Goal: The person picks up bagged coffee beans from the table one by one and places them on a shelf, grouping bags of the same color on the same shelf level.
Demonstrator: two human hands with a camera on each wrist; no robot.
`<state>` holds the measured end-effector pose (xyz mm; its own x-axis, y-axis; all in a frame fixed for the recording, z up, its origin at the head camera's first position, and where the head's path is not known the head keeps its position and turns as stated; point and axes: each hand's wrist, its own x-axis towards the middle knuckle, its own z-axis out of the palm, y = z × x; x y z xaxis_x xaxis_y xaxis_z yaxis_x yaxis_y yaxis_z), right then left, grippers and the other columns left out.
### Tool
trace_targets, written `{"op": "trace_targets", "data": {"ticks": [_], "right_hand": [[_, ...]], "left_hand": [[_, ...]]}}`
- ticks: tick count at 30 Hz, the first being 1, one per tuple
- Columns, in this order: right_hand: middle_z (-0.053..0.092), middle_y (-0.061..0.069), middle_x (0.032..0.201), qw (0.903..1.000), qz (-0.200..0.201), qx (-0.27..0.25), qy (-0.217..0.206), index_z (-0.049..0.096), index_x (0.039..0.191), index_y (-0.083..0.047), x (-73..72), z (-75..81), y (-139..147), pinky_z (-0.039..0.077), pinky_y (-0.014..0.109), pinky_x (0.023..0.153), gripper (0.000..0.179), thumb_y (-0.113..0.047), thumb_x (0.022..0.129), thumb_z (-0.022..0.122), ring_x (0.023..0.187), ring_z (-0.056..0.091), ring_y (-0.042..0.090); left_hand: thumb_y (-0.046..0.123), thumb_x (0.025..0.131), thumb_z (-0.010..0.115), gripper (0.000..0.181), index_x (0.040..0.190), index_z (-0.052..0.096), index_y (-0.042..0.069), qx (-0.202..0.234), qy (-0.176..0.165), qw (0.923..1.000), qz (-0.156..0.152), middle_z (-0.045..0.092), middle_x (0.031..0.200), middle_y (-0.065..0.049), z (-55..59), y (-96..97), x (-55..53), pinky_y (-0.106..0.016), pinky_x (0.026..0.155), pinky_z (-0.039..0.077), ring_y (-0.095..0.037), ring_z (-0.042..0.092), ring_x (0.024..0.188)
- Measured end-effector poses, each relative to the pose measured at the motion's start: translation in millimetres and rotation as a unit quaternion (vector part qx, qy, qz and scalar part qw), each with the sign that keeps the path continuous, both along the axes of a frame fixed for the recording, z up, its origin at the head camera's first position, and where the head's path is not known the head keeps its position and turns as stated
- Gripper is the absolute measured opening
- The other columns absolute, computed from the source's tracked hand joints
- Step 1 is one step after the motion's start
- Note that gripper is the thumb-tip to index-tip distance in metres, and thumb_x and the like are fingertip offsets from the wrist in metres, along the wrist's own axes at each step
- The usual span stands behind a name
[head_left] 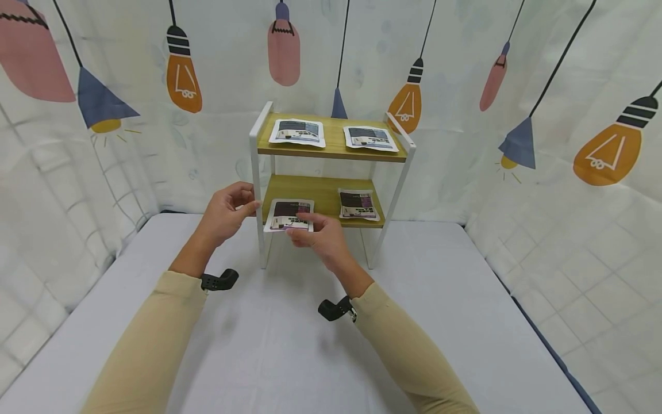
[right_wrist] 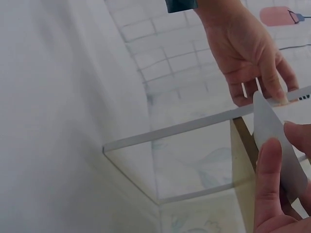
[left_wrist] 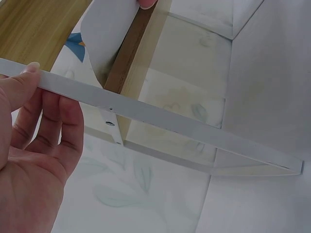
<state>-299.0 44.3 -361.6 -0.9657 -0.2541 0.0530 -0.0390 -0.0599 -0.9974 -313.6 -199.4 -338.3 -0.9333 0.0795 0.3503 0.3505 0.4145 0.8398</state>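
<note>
A small two-tier shelf with a white metal frame (head_left: 255,167) and wood-look boards stands on the table. My left hand (head_left: 224,213) holds the frame's left post, thumb on one side and fingers on the other, as the left wrist view shows. My right hand (head_left: 323,238) pinches the right edge of a flat printed packet (head_left: 284,215) at the left of the lower board (head_left: 326,187). In the right wrist view, this packet's pale plain back (right_wrist: 274,141) lies between thumb and fingers, tilted at the board's front edge.
Another packet (head_left: 358,204) lies at the right of the lower board. Two more packets, one left (head_left: 297,132) and one right (head_left: 370,138), lie on the upper board. A white cloth covers the table (head_left: 269,345); a lamp-patterned curtain (head_left: 222,132) hangs behind the shelf.
</note>
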Motion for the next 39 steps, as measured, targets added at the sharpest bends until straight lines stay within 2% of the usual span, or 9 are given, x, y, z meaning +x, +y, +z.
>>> {"op": "trace_targets", "data": {"ticks": [6, 12, 17, 22, 31, 39], "right_hand": [[0.071, 0.015, 0.117, 0.9999, -0.012, -0.004, 0.002, 0.072, 0.128, -0.009, -0.6, 0.0, -0.9, 0.063, 0.038, 0.084, 0.046, -0.012, 0.084, 0.085, 0.079, 0.075, 0.018], [0.074, 0.012, 0.110, 0.9995, -0.029, 0.007, 0.006, 0.074, 0.123, -0.010, -1.5, 0.1, -0.9, 0.064, 0.035, 0.081, 0.041, -0.017, 0.085, 0.085, 0.077, 0.075, 0.019], [0.078, 0.013, 0.101, 0.9992, -0.036, 0.008, 0.012, 0.075, 0.120, -0.008, -3.5, -0.8, -1.7, 0.063, 0.043, 0.085, 0.037, -0.018, 0.085, 0.084, 0.073, 0.076, 0.018], [0.078, 0.013, 0.095, 0.9992, -0.036, 0.006, 0.013, 0.075, 0.120, -0.008, -4.1, -0.5, -2.8, 0.063, 0.047, 0.086, 0.038, -0.017, 0.084, 0.085, 0.072, 0.076, 0.021], [0.077, 0.012, 0.095, 0.9995, -0.030, -0.007, 0.008, 0.074, 0.122, -0.008, -4.3, -0.8, -3.5, 0.064, 0.040, 0.082, 0.040, -0.016, 0.085, 0.084, 0.072, 0.075, 0.017], [0.077, 0.017, 0.087, 0.9988, -0.044, -0.014, 0.015, 0.075, 0.120, -0.007, -6.8, -1.2, -4.7, 0.064, 0.032, 0.070, 0.038, -0.018, 0.085, 0.085, 0.067, 0.074, 0.018]], "left_hand": [[0.024, 0.102, 0.065, 0.031, 0.131, 0.063, 0.017, -0.001, -0.002, 1.0000, 0.000, 0.069, 0.116, -0.014, 0.8, 0.4, 1.4, -0.044, 0.100, 0.058, -0.027, 0.067, 0.115], [0.025, 0.102, 0.065, 0.030, 0.131, 0.063, 0.016, -0.003, 0.003, 1.0000, -0.004, 0.069, 0.115, -0.015, 0.2, 0.1, 2.0, -0.047, 0.101, 0.057, -0.027, 0.067, 0.114], [0.026, 0.102, 0.065, 0.030, 0.131, 0.063, 0.016, 0.003, 0.004, 0.9999, -0.011, 0.069, 0.114, -0.015, -0.6, -0.7, 0.8, -0.052, 0.103, 0.055, -0.030, 0.067, 0.114], [0.026, 0.102, 0.064, 0.029, 0.130, 0.063, 0.017, 0.006, 0.001, 0.9999, -0.009, 0.069, 0.114, -0.015, -0.8, -0.3, 0.3, -0.051, 0.103, 0.055, -0.029, 0.067, 0.114], [0.024, 0.102, 0.064, 0.030, 0.131, 0.063, 0.016, 0.000, 0.001, 1.0000, -0.009, 0.070, 0.116, -0.015, 0.0, -0.6, 1.8, -0.047, 0.101, 0.057, -0.029, 0.067, 0.115], [0.023, 0.102, 0.065, 0.031, 0.132, 0.063, 0.016, -0.008, 0.004, 0.9999, -0.006, 0.070, 0.116, -0.015, 0.2, -0.2, 1.5, -0.039, 0.099, 0.059, -0.026, 0.067, 0.114]]}}
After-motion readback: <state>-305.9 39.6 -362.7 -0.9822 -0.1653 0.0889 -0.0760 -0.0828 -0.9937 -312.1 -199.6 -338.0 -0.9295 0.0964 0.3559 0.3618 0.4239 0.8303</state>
